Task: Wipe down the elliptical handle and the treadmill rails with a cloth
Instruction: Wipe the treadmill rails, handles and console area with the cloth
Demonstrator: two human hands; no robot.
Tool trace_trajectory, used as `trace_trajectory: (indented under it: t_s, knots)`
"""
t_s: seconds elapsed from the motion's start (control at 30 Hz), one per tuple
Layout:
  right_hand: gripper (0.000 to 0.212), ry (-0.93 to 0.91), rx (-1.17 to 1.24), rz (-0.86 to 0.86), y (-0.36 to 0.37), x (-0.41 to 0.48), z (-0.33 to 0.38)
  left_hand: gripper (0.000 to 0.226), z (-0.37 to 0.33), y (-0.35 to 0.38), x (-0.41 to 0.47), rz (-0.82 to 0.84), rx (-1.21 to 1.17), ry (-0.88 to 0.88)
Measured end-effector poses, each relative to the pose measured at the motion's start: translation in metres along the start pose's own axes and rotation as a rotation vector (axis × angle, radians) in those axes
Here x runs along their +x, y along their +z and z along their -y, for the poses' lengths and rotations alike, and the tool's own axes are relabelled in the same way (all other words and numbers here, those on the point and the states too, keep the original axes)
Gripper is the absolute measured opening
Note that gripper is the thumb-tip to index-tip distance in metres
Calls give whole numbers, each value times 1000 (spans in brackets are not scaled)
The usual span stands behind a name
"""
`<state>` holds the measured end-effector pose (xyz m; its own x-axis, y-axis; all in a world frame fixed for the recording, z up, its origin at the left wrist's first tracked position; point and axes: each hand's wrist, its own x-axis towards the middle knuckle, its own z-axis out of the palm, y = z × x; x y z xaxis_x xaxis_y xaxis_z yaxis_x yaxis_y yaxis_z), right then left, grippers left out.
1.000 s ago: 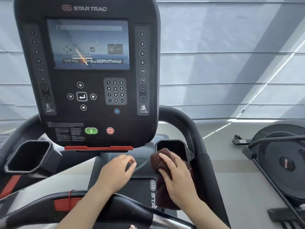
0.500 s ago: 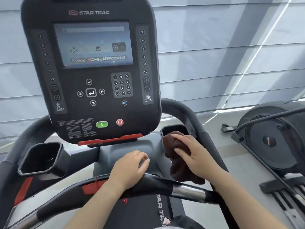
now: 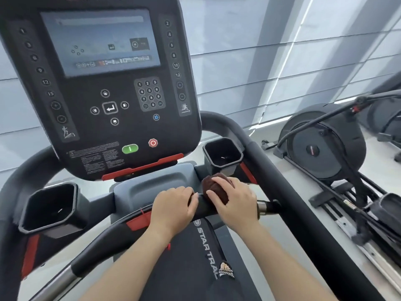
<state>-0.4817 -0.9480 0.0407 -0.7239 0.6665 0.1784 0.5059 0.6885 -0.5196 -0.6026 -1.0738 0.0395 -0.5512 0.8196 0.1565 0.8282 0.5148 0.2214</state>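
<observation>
Cloth (image 3: 214, 187), dark brown and bunched, sits on the treadmill's front crossbar (image 3: 104, 242), just below the right cup holder (image 3: 223, 154). Your right hand (image 3: 236, 203) presses down on it, fingers curled over the wad against the bar. Your left hand (image 3: 173, 205) wraps the same bar just beside the cloth, fingers closed around it, below the console (image 3: 104, 83).

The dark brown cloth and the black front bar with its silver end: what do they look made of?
The dark brown cloth, bunched under the right hand, looks like soft terry fabric: matte, creased. The black front bar seems foam- or rubber-covered, dull; its silver end shines like polished metal.
</observation>
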Motion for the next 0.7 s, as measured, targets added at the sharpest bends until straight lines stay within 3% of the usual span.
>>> trace_trajectory:
  t_s: [0.23, 0.43, 0.63, 0.7]
  knots:
    - [35, 111, -26, -83, -5, -10, -29, 35, 1, 1, -3, -35, 20, 24]
    - [42, -83, -11, -113, 2, -23, -21, 36, 0, 1, -1, -33, 34, 17]
    - [35, 123, -20, -119, -5, -18, -55, 36, -3, 4, 1, -41, 46, -21]
    - [35, 70, 6, -116, -2, -19, -41, 35, -2, 5, 1, -41, 49, -24]
